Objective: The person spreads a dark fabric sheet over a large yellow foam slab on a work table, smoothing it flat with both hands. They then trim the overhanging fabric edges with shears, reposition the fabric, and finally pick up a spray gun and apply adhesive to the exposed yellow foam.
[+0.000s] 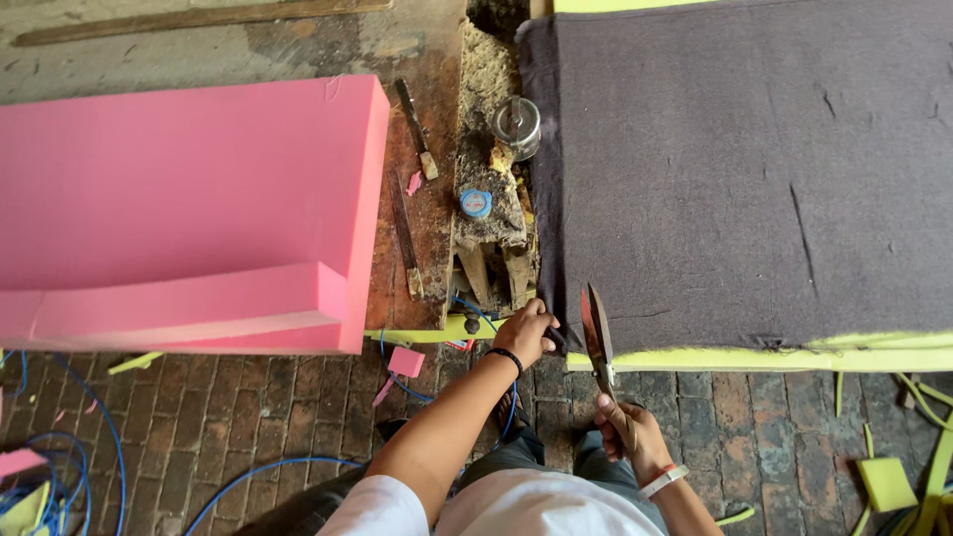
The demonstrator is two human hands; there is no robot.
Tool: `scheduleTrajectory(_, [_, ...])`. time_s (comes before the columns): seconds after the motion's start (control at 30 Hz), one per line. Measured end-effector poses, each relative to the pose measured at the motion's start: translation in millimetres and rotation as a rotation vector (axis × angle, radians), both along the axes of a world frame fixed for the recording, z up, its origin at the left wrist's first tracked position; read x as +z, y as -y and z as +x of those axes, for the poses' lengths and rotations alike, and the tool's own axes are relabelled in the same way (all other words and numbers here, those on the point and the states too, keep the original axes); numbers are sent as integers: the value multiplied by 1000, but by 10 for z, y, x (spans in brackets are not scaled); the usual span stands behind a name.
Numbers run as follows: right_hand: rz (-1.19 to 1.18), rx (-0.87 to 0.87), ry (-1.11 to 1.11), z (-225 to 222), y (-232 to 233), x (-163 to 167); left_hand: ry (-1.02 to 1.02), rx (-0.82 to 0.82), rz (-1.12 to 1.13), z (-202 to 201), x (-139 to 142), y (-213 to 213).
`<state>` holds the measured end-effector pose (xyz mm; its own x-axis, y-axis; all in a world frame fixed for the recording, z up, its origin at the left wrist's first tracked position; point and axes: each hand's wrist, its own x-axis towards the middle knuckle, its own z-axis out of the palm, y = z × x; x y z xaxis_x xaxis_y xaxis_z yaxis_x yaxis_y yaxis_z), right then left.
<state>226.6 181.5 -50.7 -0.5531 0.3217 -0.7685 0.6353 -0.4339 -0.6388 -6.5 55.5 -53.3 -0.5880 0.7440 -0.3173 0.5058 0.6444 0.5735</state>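
Right hand [627, 429] at 6 o'clock: fingers closed round the handles of the large rusty steel shears [599, 342], blades slightly parted, tips toward 12. Left hand [526, 333] at 11 o'clock from it: fingers curled, pinching the near corner of the dark grey felt sheet [745, 179] over yellow foam slab [774, 355]. Pull felt taut, cut along foam edge. Pink foam block [189, 199] far at 10 o'clock.

Floor: worn reddish-brown brick paving [248, 417], joints dirty, in even daylight. Loose blue cable [99, 437] loops across it at lower left. Small yellow foam offcuts [886, 483] lie at lower right. Upper area: grey concrete surface [199, 50], stained, with a long wooden batten [199, 18] laid across it. A rough wooden workbench top [429, 213], rust-brown and chipped, stands at centre.
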Motion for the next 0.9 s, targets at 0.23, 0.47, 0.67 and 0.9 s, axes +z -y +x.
scheduleTrajectory(0.23, [-8,7,-19,225,96,-189,-293,-146,219,-194,-259,-127])
scheduleTrajectory(0.47, [-22,257,47,970,119,-505,-276,-124,365,-119,-466,-43])
scheduleTrajectory(0.67, [-71,235,43,1168,375,-660,-299,-78,390,-55,-442,-13])
scheduleTrajectory(0.9, [-99,125,27,498,540,-673,-292,-56,313,-21,-507,19])
